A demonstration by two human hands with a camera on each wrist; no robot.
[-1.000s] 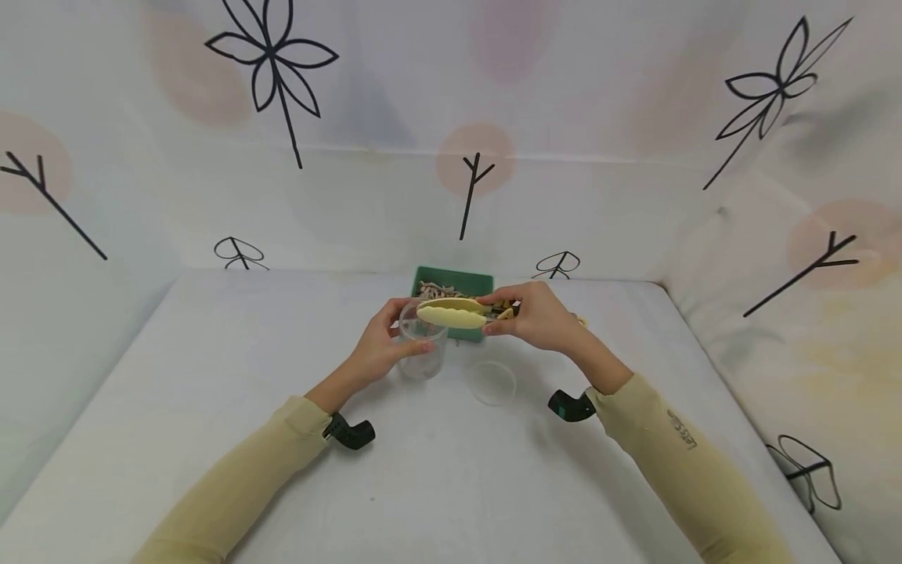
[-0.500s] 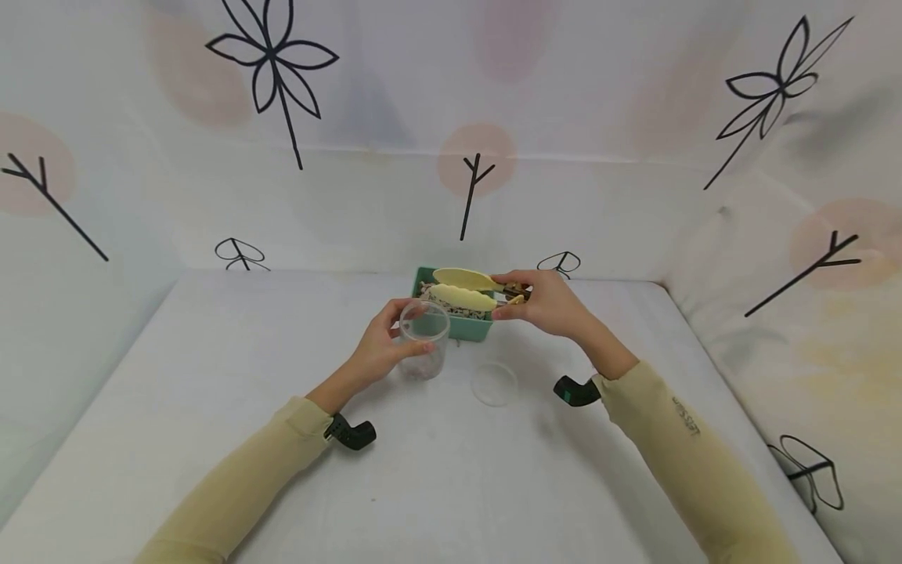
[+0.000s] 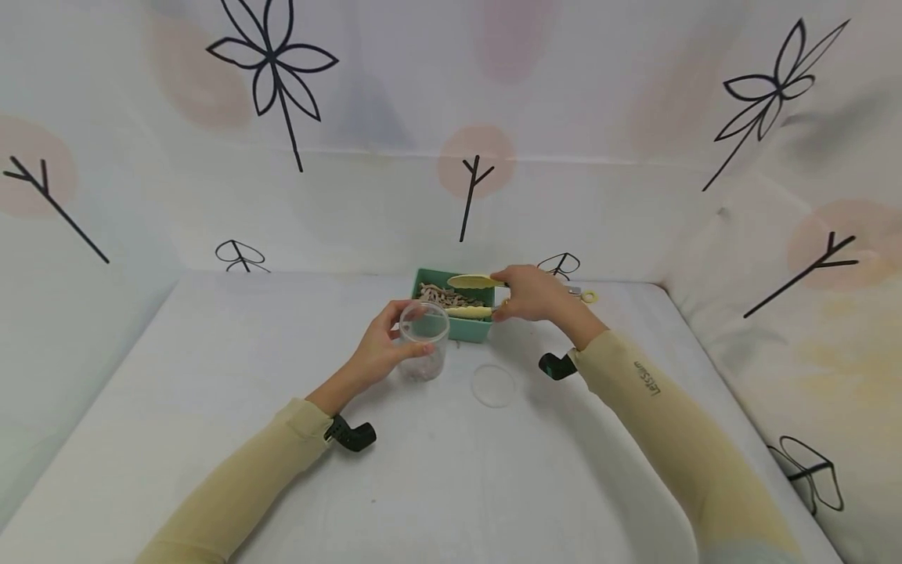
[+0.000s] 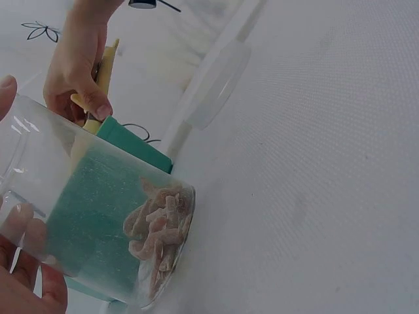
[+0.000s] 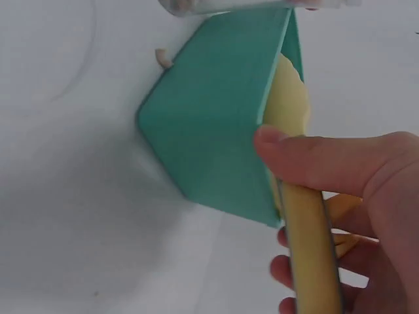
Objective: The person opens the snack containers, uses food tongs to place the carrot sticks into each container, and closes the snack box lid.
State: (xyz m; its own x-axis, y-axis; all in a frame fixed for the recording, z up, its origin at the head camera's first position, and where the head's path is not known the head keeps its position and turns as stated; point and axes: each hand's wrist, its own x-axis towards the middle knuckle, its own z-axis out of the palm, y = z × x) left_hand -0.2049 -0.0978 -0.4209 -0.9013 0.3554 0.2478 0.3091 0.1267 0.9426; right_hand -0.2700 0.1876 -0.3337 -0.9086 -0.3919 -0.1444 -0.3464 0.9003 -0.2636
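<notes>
My left hand (image 3: pixel 384 345) grips a clear plastic jar (image 3: pixel 425 345) that stands upright on the table. Small beige-brown strip-like pieces (image 4: pixel 160 229) lie at the jar's bottom in the left wrist view. Yellow-tipped tongs (image 3: pixel 474 281) are in my right hand (image 3: pixel 533 294), thumb on one arm and fingers round the other. The tongs' tips are spread and reach into a green box (image 3: pixel 470 330) behind the jar. Inside the box lies a heap of similar brownish pieces (image 3: pixel 444 296). In the right wrist view, the box wall hides most of the tips.
A clear round lid (image 3: pixel 493 386) lies flat on the white table (image 3: pixel 423 486), right of the jar. One loose piece (image 5: pixel 163 59) rests on the table beside the box. A patterned cloth wall (image 3: pixel 366 211) rises behind the table.
My right hand has carried the tongs from over the jar's mouth back and right to the green box, and the tips now dip into it. My left hand and the jar stay put.
</notes>
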